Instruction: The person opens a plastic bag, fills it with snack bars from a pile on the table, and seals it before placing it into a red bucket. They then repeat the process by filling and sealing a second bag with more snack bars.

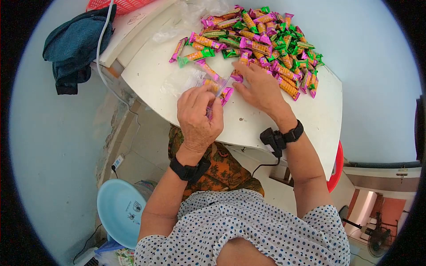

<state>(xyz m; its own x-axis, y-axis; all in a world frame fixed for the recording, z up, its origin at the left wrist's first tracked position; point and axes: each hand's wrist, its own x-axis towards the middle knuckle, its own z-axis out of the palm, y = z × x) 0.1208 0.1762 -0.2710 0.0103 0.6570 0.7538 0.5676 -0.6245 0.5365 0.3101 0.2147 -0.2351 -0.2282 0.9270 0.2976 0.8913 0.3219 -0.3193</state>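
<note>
My left hand (pixel 199 116) is closed, thumb and fingers pinching the edge of a clear plastic bag (pixel 179 83). Pink-ended wrapped snack sticks (pixel 226 95) show in and beside the bag; its folds hide how many are inside. To the right, my right hand (pixel 262 90) reaches over the near edge of a heap of snack sticks (pixel 266 42) in pink and green wrappers. Thumb and index finger are spread, with a pink wrapper end (pixel 237 75) showing between them. A few loose sticks (pixel 195 55) lie left of the heap.
The white table (pixel 153 91) has a curved near edge above my lap. More clear plastic (pixel 171 29) lies at its back left. A dark cloth (pixel 77 42) and a red basket (pixel 120 5) are at the far left, with a white cable (pixel 104 40) hanging down. A blue basin (pixel 117 213) stands below.
</note>
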